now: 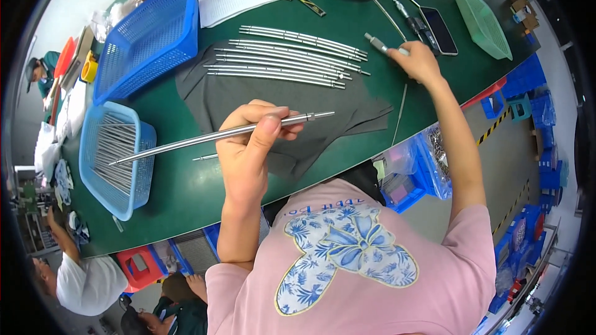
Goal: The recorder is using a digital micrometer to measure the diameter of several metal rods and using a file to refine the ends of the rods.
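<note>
Green desk (186, 192) carries a grey cloth (248, 96); above it the left hand (251, 142) pinches a long steel rod (186, 141). Right hand (422, 62) closes on what looks like a small metal tool (379, 43). More rods (285, 62) lie on the cloth, blue baskets (149, 37) beside.

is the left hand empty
No, the left hand is closed around a long metal rod held above the grey cloth.
</note>
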`<state>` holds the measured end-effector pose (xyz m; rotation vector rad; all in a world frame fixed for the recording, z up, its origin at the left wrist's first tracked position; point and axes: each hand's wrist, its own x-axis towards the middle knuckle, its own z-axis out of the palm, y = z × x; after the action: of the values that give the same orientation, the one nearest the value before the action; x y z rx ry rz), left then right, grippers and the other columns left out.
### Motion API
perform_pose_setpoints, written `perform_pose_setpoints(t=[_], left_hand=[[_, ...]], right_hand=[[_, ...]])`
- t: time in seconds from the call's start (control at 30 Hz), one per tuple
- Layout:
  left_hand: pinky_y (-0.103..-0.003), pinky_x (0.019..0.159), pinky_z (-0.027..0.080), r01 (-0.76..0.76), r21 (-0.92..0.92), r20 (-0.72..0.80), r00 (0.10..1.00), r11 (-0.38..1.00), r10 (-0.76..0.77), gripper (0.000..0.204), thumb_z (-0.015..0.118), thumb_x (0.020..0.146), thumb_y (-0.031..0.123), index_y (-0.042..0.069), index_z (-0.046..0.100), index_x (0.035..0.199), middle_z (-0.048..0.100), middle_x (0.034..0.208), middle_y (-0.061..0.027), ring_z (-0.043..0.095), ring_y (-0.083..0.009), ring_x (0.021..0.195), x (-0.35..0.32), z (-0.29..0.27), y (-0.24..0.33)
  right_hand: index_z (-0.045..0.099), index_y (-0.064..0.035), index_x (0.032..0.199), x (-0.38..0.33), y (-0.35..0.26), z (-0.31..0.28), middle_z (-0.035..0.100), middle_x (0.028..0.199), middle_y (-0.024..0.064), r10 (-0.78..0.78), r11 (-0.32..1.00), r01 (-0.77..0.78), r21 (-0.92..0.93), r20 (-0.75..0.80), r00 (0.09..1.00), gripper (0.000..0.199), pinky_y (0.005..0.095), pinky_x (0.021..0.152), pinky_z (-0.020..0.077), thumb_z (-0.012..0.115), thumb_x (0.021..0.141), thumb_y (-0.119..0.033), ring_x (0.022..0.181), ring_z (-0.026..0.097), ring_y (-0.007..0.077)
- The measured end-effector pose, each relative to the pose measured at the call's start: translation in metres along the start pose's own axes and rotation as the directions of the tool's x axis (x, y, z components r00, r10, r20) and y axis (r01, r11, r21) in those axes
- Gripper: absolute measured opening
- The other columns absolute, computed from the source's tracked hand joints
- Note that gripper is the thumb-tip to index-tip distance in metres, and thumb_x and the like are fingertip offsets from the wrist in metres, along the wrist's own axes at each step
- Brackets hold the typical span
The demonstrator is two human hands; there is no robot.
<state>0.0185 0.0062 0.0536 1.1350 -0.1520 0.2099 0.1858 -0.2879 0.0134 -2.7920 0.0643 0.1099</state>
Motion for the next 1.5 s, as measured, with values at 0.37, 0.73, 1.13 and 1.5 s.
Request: perform_pose_setpoints(t=[0.37, 0.73, 1.13, 1.5], left_hand=[[-0.028, 0.066, 0.05, 0.118, -0.098, 0.275, 0.957, 0.988, -0.087, 0.02, 0.06, 0.079, 0.011, -0.005, 0.054, 0.089, 0.055, 0.084, -0.0154, 0.06, -0.022, 0.073, -0.003, 0.005, -0.012], [-0.028, 0.066, 0.048, 0.207, -0.062, 0.318, 0.931, 0.976, -0.177, 0.018, 0.06, 0.078, 0.01, -0.005, 0.054, 0.086, 0.054, 0.082, -0.0151, 0.06, -0.0212, 0.074, -0.008, 0.014, -0.015], [-0.029, 0.069, 0.047, 0.252, -0.003, 0.32, 0.917, 0.968, -0.238, 0.015, 0.06, 0.075, 0.007, -0.005, 0.055, 0.083, 0.054, 0.08, -0.0142, 0.059, -0.021, 0.076, -0.006, 0.013, -0.013], [-0.029, 0.07, 0.046, 0.255, 0.012, 0.312, 0.918, 0.967, -0.246, 0.013, 0.061, 0.075, 0.006, -0.004, 0.056, 0.081, 0.054, 0.08, -0.0138, 0.059, -0.022, 0.077, -0.006, 0.013, -0.013]], right_hand=[[0.042, 0.0108, 0.11, -0.112, -0.064, -0.025, 0.057, 0.088, 0.0201, -0.6, -0.2, -0.469, 0.86, 0.271, 0.753, 0.049, 0.0268, 0.045, 0.0492, 0.036, 0.077, -0.025, 0.044, 0.056, 0.0211], [0.055, 0.0034, 0.085, -0.125, -0.095, -0.015, 0.055, 0.07, 0.0179, -0.43, -0.274, -0.482, 0.833, 0.342, 0.836, 0.063, 0.0228, 0.03, 0.0391, 0.028, 0.085, -0.053, 0.036, 0.046, 0.0163], [0.053, 0.0021, 0.089, -0.124, -0.096, -0.013, 0.059, 0.082, 0.0171, -0.441, -0.305, -0.511, 0.804, 0.356, 0.824, 0.051, 0.0251, 0.039, 0.045, 0.034, 0.087, -0.045, 0.065, 0.06, 0.0193], [0.054, 0.0055, 0.088, -0.126, -0.098, -0.014, 0.059, 0.079, 0.0182, -0.441, -0.368, -0.565, 0.738, 0.397, 0.805, 0.059, 0.0241, 0.037, 0.0439, 0.034, 0.084, -0.05, 0.06, 0.059, 0.0191]])
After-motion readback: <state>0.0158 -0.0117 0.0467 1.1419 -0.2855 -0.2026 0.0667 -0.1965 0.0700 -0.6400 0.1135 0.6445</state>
